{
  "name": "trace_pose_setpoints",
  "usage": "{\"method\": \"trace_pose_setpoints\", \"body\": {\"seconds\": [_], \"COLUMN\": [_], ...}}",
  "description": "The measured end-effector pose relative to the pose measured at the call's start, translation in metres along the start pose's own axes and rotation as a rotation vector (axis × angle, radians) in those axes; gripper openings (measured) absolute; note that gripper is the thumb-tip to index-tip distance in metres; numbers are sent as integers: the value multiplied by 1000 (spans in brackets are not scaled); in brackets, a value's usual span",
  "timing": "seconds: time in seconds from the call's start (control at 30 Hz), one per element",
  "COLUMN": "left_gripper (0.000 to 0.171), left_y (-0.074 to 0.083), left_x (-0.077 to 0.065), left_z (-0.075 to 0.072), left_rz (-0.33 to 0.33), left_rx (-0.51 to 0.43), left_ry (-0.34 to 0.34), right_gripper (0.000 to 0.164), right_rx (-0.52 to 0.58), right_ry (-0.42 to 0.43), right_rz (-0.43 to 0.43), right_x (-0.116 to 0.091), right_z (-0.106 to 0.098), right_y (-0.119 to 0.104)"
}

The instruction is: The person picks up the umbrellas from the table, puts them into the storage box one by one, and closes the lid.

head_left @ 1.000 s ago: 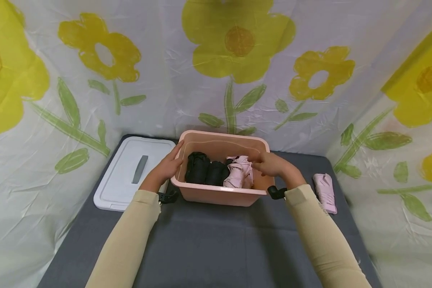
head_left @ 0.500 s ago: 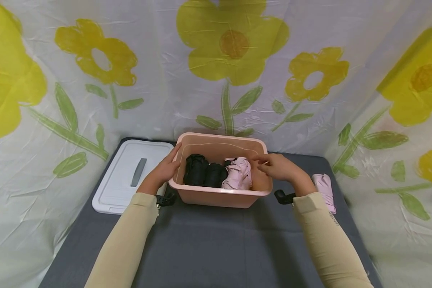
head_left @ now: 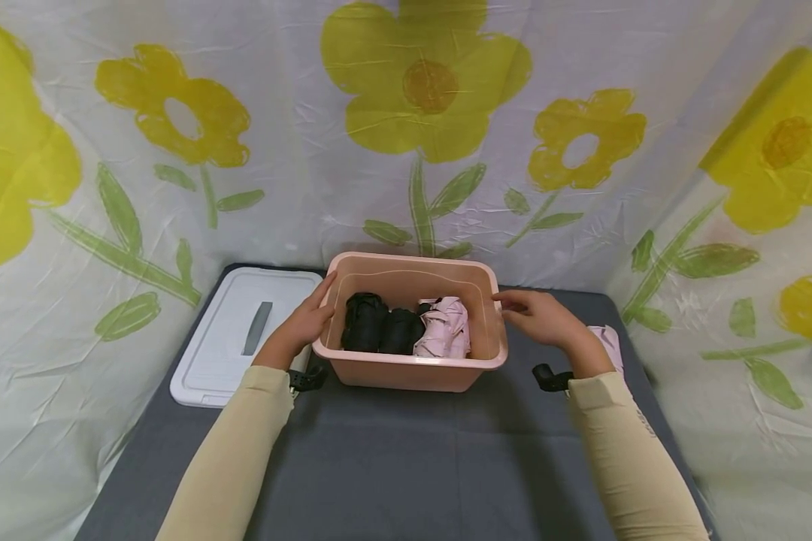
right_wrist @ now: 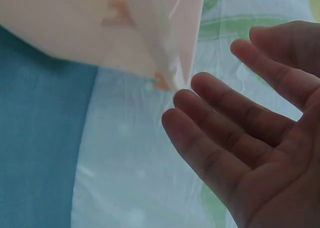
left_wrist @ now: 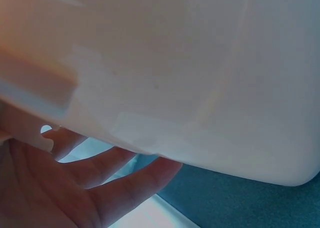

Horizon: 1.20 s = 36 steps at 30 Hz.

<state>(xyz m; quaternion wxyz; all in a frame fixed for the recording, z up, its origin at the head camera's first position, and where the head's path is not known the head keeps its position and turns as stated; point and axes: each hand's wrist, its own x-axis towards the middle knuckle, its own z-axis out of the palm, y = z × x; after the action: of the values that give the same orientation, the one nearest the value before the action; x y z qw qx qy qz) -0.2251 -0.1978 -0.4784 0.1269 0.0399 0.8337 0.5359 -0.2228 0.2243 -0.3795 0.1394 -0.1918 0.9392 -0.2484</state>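
A peach plastic storage bin point(head_left: 409, 376) stands at the back of the table. Inside lie a large black bundle point(head_left: 364, 323), a smaller black bundle point(head_left: 402, 332) and pink folded fabric point(head_left: 443, 330), perhaps compact umbrellas. My left hand point(head_left: 311, 315) rests along the bin's left side; in the left wrist view its extended fingers point(left_wrist: 135, 185) touch the bin's outer wall point(left_wrist: 175, 77). Beside the right rim is my right hand point(head_left: 541, 319), holding nothing. The right wrist view shows its fingers point(right_wrist: 205, 150) spread near the bin's edge point(right_wrist: 182, 82); contact there is hard to tell.
A white lid point(head_left: 226, 361) with a grey handle lies left of the bin. Partly behind my right forearm is another pink folded bundle point(head_left: 609, 346). The dark grey table point(head_left: 392, 466) meets a flowered curtain point(head_left: 298, 150) at the back and sides.
My right hand has moved right, from over the pink fabric inside the bin to the right rim. My left hand stays at the left side. The view has shifted slightly.
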Motion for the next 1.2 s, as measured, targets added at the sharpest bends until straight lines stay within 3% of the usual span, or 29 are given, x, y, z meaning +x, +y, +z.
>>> {"method": "trace_pose_setpoints", "body": {"seconds": [0.7, 0.93, 1.2], "left_gripper": [67, 66, 66], "left_y": [2, 40, 38], "left_x": [0, -22, -21], "left_z": [0, -2, -3], "left_rz": [-7, -34, -25], "left_rx": [-15, -36, -38], "left_ry": [-5, -28, -25], "right_gripper": [43, 43, 44], "right_rx": [-101, -100, -86], "right_ry": [141, 143, 126], "right_rz": [45, 80, 122], "right_x": [-23, -31, -39], "right_z": [2, 7, 13], "right_y": [46, 68, 91]}}
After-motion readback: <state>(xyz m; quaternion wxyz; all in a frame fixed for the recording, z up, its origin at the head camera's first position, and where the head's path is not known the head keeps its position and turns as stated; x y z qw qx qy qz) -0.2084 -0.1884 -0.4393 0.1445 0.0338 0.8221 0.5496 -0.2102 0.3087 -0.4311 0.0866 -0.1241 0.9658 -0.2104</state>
